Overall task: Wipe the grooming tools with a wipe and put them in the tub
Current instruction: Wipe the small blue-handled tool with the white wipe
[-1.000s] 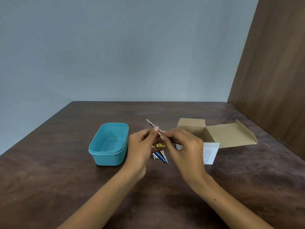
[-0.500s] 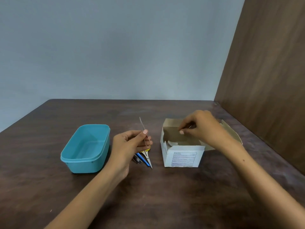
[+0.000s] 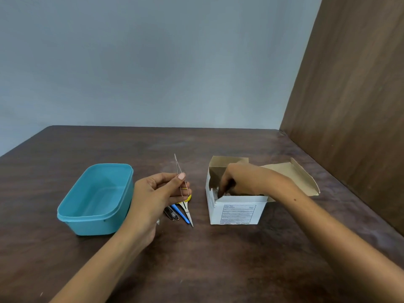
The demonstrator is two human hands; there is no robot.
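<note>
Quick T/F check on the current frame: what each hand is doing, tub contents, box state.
1. The left hand holds tweezers. True.
2. The right hand rests flat on the table. False: it reaches into the open box.
3. The tub holds several tools. False: none are visible in it.
4. More tools lie on the table between tub and box. True.
5. The box lid is shut. False: its flap is open.
</note>
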